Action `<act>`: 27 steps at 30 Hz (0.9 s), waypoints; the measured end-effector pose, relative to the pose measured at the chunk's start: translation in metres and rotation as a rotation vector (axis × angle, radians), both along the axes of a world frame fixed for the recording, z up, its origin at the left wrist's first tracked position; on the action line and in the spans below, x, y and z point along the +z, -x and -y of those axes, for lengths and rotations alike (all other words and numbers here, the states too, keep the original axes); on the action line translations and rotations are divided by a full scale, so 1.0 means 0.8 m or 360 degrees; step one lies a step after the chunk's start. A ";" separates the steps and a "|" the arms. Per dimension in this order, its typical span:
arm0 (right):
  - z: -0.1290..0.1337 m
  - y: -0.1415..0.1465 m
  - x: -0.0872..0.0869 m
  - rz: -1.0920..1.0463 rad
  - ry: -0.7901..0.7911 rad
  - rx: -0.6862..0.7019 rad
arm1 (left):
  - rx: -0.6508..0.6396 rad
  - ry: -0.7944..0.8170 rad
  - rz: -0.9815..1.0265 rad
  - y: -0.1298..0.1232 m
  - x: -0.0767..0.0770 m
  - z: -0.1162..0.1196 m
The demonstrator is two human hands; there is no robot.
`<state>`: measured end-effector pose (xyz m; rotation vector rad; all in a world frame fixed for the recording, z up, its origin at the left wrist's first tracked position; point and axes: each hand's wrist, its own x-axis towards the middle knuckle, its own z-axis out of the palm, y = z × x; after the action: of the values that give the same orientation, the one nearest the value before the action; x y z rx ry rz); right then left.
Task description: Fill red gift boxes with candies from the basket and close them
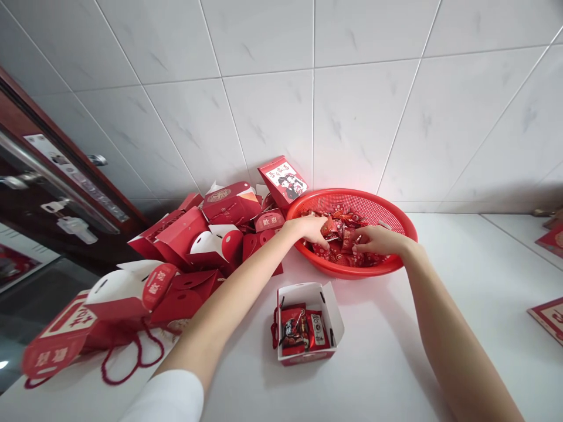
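Both hands reach into a red plastic colander [387, 214] holding many small red candy packets [341, 255]. My left hand [313, 228] is at the left side of the pile, its fingers curled around a red wrapped candy. From the right, my right hand [379, 240] has thumb and fingers closed on a red candy packet [349, 237] near the middle of the heap. Some fingertips are hidden among the wrappers. In front of the colander stands an open red and white gift box [308, 357] with several red packets [303, 329] inside.
Folded red gift boxes [231, 202], several with open flaps, crowd the left of the white tabletop [373, 351]. One printed box [284, 179] leans by the tiled wall [264, 117]. A door with keys [73, 223] is at far left. Red printed card [549, 316] lies at the right edge.
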<state>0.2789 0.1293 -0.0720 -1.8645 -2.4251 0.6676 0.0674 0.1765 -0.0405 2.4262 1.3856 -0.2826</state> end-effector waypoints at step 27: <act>-0.001 0.000 0.001 -0.0089 -0.0127 -0.0029 | -0.0027 -0.0080 0.0951 0.022 -0.040 -0.010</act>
<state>0.2788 0.1304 -0.0712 -1.8112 -2.3606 0.6046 0.0497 0.1843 -0.0727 2.2829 1.1033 0.4469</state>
